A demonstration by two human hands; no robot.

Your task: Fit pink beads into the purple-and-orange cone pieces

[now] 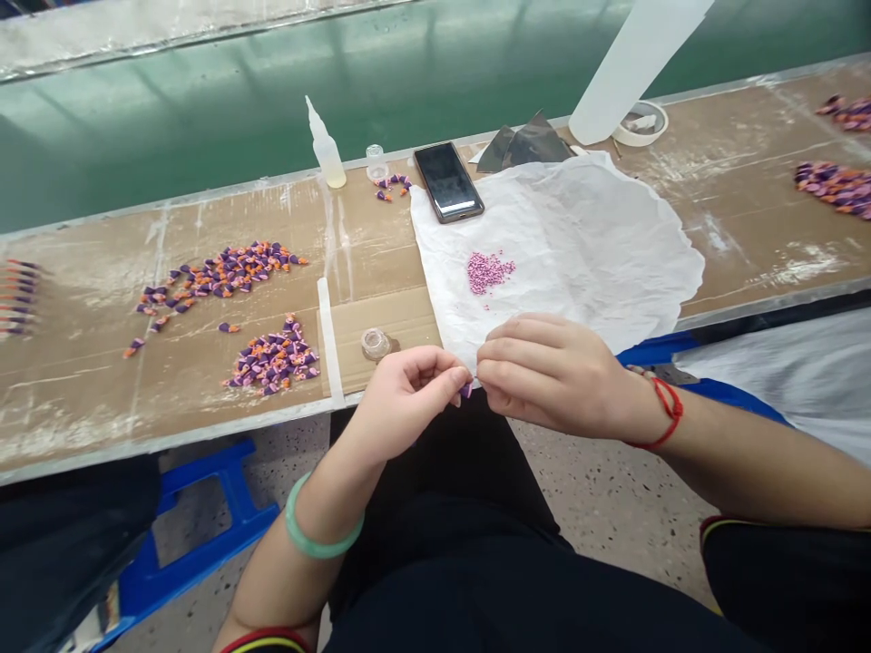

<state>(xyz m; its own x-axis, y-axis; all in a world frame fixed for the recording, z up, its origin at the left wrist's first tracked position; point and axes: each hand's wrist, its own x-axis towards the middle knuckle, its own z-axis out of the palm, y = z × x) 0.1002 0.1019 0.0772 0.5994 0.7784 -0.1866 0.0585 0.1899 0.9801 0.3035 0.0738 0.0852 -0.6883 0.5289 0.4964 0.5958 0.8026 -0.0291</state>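
My left hand (pixel 408 399) pinches a small purple piece (pixel 466 391) between thumb and fingertips at the table's front edge. My right hand (pixel 544 372) meets it from the right, its fingers curled and pinched at the same piece; what else it holds is hidden. Just behind the hands lies a white paper sheet (pixel 585 245) with a small heap of pink beads (pixel 488 271). A little clear glass jar (pixel 376 344) stands left of my left hand.
Two heaps of purple-and-orange pieces (pixel 272 358) (pixel 218 277) lie at the left. A glue bottle (pixel 325 150), a small vial (pixel 376 161) and a phone (pixel 447 180) stand at the back. Tape roll (pixel 643 122) and more pieces (pixel 834 186) lie at right. A blue stool (pixel 204 535) stands below.
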